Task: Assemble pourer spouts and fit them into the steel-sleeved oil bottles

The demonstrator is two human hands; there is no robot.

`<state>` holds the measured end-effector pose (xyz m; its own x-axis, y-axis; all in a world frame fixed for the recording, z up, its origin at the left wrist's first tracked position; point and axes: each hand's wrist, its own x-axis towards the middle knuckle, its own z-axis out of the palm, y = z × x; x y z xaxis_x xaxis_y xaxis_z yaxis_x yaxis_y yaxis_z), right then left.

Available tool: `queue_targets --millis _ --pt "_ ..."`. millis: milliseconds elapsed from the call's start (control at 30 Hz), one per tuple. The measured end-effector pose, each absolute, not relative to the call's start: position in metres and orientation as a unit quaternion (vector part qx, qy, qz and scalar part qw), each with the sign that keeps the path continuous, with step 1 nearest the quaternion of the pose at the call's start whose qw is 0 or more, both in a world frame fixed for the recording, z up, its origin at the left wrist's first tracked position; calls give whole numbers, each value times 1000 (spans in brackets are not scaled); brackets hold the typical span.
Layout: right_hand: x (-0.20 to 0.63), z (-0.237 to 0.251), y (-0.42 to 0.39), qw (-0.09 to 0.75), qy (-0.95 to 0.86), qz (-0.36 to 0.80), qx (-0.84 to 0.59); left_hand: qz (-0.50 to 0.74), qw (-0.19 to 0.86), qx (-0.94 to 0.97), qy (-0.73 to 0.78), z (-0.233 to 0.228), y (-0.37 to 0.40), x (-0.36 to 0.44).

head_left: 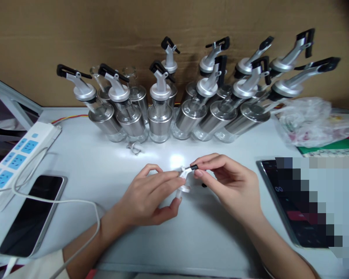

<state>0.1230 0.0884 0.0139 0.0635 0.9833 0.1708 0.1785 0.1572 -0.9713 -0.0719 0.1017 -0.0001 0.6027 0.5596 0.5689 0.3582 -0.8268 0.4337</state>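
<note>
At frame centre, the left hand [147, 197] pinches a white spout [184, 183], upright. The right hand [231, 186] pinches a black cap [193, 167] touching its top, from the right.

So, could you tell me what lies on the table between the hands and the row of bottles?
In the head view, only a small clear clip-like piece lies there, just before the bottles; otherwise bare table.
</note>
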Motion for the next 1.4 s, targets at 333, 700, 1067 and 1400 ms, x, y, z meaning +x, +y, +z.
queue_targets --millis 333,700,1067,1400 --pt "122 15 89 503 -564 417 -505 387 116 868 287 2 100 -70" --pt "127 14 91 454 -592 395 -536 393 139 867 275 2 100 -71" --pt "129 9 91 448 -598 404 -528 395 189 850 294 -4 98 -69" --pt "127 12 91 446 -598 386 -543 366 205 859 292 -8 102 -72"
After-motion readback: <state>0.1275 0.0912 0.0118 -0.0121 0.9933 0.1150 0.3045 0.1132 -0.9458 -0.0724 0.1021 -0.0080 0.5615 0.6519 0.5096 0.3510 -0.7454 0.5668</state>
